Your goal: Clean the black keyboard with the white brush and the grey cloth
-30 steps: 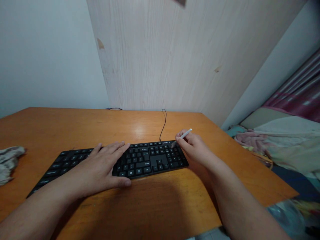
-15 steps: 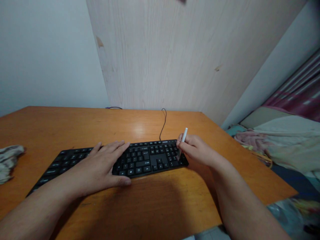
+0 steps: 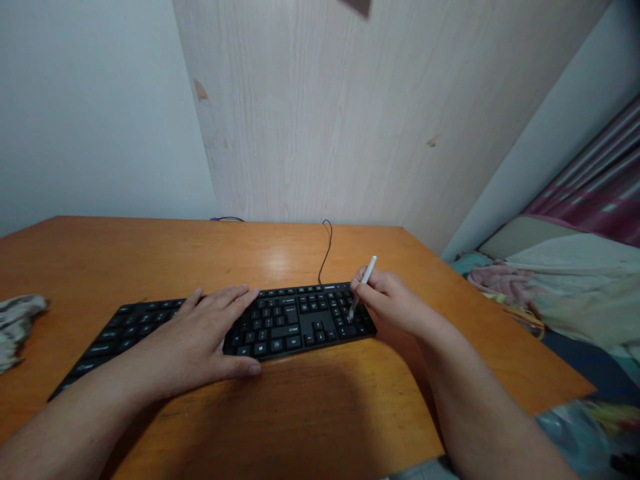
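Observation:
A black keyboard lies at a slant on the wooden table. My left hand rests flat across its middle, fingers stretched over the keys and the thumb along the near edge. Beneath that palm, part of the keys is hidden. My right hand is closed around a slim brush with a white handle, held tilted over the number pad. Its pale tip is down among the number keys, below the fingers, and looks slightly blurred.
The keyboard's thin black cable runs back to the wall. A crumpled grey cloth lies at the table's left. Beyond the right edge of the table are bedding and a plastic bag.
The brush tip has moved slightly left over the number keys, and its handle leans a little more to the right. My left hand stays in place on the keyboard.

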A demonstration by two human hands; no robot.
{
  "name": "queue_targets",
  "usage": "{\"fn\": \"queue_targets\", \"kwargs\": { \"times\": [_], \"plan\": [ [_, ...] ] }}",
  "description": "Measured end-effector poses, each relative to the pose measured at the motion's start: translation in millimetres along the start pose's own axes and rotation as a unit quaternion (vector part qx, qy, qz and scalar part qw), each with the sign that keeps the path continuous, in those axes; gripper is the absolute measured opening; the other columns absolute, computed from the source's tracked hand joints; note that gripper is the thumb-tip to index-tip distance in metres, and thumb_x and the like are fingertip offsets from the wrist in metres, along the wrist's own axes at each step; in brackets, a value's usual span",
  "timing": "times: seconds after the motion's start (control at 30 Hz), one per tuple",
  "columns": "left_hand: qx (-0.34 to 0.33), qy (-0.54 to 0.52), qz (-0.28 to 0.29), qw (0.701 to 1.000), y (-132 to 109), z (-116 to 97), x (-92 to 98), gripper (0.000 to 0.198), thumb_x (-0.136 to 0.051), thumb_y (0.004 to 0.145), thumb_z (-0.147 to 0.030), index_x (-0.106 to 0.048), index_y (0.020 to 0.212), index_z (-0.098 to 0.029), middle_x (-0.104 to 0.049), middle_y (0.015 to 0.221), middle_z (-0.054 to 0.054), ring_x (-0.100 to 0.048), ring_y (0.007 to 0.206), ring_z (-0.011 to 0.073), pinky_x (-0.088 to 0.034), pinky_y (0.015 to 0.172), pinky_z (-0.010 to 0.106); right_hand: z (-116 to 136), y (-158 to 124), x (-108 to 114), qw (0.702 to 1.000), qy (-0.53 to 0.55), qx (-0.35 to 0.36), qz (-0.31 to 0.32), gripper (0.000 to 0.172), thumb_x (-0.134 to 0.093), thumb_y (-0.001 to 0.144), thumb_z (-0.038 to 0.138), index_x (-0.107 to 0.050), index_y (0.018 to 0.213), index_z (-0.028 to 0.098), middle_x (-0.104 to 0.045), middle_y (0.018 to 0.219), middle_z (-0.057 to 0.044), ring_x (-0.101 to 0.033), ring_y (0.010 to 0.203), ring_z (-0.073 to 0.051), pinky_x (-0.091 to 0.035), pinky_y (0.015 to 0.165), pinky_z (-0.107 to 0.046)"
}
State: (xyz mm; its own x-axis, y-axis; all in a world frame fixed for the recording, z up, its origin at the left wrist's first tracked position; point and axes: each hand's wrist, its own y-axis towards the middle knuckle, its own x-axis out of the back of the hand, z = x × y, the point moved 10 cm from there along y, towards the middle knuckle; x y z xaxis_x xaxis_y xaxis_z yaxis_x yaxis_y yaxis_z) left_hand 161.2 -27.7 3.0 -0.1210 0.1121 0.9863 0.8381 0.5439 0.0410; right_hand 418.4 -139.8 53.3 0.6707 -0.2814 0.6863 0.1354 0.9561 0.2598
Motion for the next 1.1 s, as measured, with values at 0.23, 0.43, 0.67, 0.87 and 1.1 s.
{"fn": "queue_targets", "kwargs": {
  "times": [0.23, 0.43, 0.67, 0.87, 1.1],
  "plan": [
    [0.01, -0.008, -0.008, 1.0, -1, 0, 3.9, 0.113, -0.064, 0.068, -0.082, -0.03, 0.161, -0.026, -0.036, 0.162, 0.016, -0.037, 0.146, 0.0455, -0.018, 0.12, 0.066, 3, 3, 8, 0.998, 0.011, 0.023, -0.063, 0.017, -0.05, 0.096, 0.028, -0.061, 0.086, 0.021, -0.068, 0.087, -0.005, -0.063, 0.085, -0.021, -0.046, 0.079, -0.035],
    [0.015, -0.015, -0.001, 1.0, 0, -1, 2.8, 0.115, -0.064, 0.068, -0.082, -0.03, 0.161, -0.024, -0.036, 0.162, 0.016, -0.035, 0.146, 0.0468, -0.017, 0.12, 0.068, 0, -1, 5, 0.999, -0.028, 0.004, -0.017, 0.017, -0.05, 0.093, 0.026, -0.06, 0.081, 0.021, -0.062, 0.075, -0.002, -0.058, 0.072, -0.018, -0.042, 0.069, -0.032],
    [0.025, -0.008, 0.023, 0.999, 1, -3, 2.8, 0.117, -0.061, 0.068, -0.085, -0.027, 0.161, -0.023, -0.033, 0.163, 0.018, -0.031, 0.148, 0.0459, -0.015, 0.12, 0.069, 1, -9, -10, 0.991, 0.098, -0.031, 0.088, 0.017, -0.05, 0.09, 0.023, -0.054, 0.074, 0.021, -0.062, 0.064, 0.0, -0.057, 0.06, -0.015, -0.041, 0.057, -0.027],
    [0.011, -0.01, -0.002, 1.0, -1, -2, 4.1, 0.114, -0.062, 0.068, -0.084, -0.029, 0.161, -0.025, -0.035, 0.162, 0.017, -0.034, 0.147, 0.0466, -0.018, 0.119, 0.069, -2, -7, -15, 0.992, 0.092, -0.027, 0.086, 0.018, -0.051, 0.092, 0.027, -0.056, 0.076, 0.02, -0.061, 0.067, 0.0, -0.058, 0.063, -0.015, -0.043, 0.058, -0.027],
    [0.012, -0.007, 0.004, 1.0, 1, 0, 1.6, 0.114, -0.063, 0.069, -0.083, -0.029, 0.161, -0.026, -0.034, 0.162, 0.017, -0.034, 0.147, 0.0455, -0.016, 0.12, 0.067, -4, 3, 16, 0.997, -0.002, 0.0, -0.071, 0.017, -0.052, 0.094, 0.028, -0.06, 0.081, 0.022, -0.069, 0.081, -0.004, -0.063, 0.079, -0.021, -0.046, 0.073, -0.034]
  ]
}}
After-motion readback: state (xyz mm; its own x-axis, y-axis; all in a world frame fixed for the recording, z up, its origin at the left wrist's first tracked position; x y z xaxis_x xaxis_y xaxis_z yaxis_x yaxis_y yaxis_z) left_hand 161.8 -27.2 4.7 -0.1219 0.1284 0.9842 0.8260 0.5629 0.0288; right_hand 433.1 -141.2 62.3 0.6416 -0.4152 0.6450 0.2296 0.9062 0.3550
